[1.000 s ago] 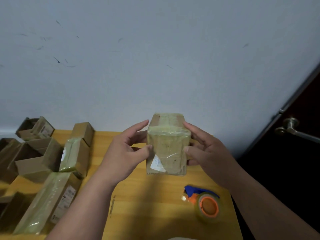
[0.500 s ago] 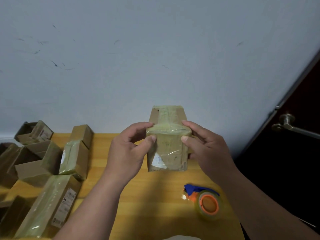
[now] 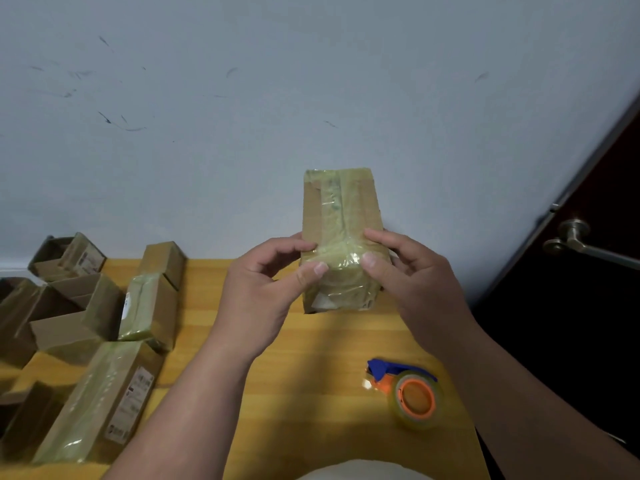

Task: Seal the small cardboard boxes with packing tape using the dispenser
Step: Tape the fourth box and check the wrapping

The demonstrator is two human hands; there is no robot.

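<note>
A small cardboard box (image 3: 341,216), wrapped in clear yellowish tape, is held above the wooden table (image 3: 311,393) in front of the wall. My left hand (image 3: 263,292) grips its left side with the thumb pressing the taped near edge. My right hand (image 3: 412,275) grips the right side, its thumb also on that edge. The box tilts so its long taped face points up and away. The tape dispenser (image 3: 408,393), blue and orange with a clear tape roll, lies on the table below my right hand, untouched.
Several cardboard boxes fill the table's left side: a taped one (image 3: 100,400) near the front, a taped one (image 3: 152,299) behind it, open ones (image 3: 69,317) at the far left. A dark door with a metal handle (image 3: 575,237) is at the right.
Both hands have tipped the box's top away from me and raised it, so the long taped face now shows. Thumbs slid onto the near taped edge. The dispenser has not moved.
</note>
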